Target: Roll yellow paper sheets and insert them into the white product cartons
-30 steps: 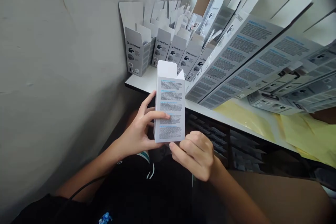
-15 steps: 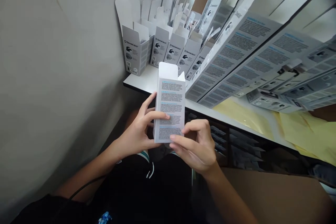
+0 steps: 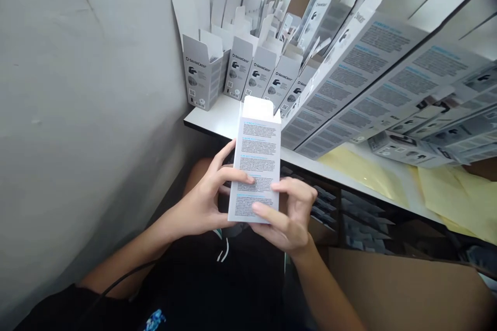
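We saw a row of open grey-and-white SilverCrest cardboard cartons [image 3: 204, 72] standing upright along the far part of a white surface [image 3: 217, 116]. Their raised white flaps and walls hid whatever lay inside them. To the right, long flat grey printed carton sheets [image 3: 373, 72] leaned in an overlapping stack above the surface, and grey cartons lying on their sides [image 3: 404, 147] sat just beyond yellow sheets [image 3: 446, 196]. A brown cardboard box [image 3: 399, 289] stood low at the lower right.

The white rectangular carton [image 3: 258, 165] was held upright in front of the surface's edge, above the person's lap. A white flap rose at its top, and small dark text under blue headings covered its face. The hands were together on it: the left hand [image 3: 202, 196] clasped its left side, with fingers across the face, and the right hand [image 3: 289, 217] held its lower right edge, with the thumb on the print.
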Action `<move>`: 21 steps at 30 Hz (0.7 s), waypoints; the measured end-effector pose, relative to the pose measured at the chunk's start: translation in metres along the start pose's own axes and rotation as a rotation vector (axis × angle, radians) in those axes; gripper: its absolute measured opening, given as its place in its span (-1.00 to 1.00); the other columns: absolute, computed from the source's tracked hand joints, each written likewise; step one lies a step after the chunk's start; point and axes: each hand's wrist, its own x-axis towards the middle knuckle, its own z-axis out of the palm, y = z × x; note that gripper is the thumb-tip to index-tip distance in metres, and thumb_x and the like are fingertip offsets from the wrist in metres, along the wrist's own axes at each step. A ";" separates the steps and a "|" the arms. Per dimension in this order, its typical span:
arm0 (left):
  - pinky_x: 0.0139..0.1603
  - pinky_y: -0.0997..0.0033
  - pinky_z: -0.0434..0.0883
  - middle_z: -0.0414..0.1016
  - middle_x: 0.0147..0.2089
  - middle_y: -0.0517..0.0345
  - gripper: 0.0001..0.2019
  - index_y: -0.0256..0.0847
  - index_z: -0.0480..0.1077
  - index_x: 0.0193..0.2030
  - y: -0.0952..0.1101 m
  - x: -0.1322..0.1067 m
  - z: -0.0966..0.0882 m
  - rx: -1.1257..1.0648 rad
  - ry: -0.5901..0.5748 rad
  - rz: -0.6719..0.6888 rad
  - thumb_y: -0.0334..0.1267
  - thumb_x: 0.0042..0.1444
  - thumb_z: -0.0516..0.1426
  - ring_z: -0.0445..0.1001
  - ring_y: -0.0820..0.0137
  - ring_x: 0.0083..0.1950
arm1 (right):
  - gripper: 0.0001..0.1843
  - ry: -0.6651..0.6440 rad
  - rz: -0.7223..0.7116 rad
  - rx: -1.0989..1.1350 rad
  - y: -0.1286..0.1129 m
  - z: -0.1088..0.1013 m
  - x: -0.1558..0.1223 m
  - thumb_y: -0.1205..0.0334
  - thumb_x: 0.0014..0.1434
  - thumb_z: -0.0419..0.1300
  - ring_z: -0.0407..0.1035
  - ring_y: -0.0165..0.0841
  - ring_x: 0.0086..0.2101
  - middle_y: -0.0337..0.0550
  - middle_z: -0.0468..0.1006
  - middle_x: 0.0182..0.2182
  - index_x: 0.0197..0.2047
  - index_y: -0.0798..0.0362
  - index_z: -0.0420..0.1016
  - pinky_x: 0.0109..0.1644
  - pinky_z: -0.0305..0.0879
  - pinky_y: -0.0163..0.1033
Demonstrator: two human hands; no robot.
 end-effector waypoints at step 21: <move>0.33 -0.01 0.37 0.23 0.39 -0.12 0.41 0.14 -0.63 0.49 -0.106 0.139 -0.034 -0.166 0.132 -0.157 -0.22 -0.14 0.45 0.33 0.01 0.38 | -0.31 -0.096 1.328 0.577 0.010 0.091 -0.170 0.22 0.01 0.25 0.45 -0.18 -0.03 -0.03 0.53 -0.05 0.25 -0.02 0.37 -0.03 0.38 -0.13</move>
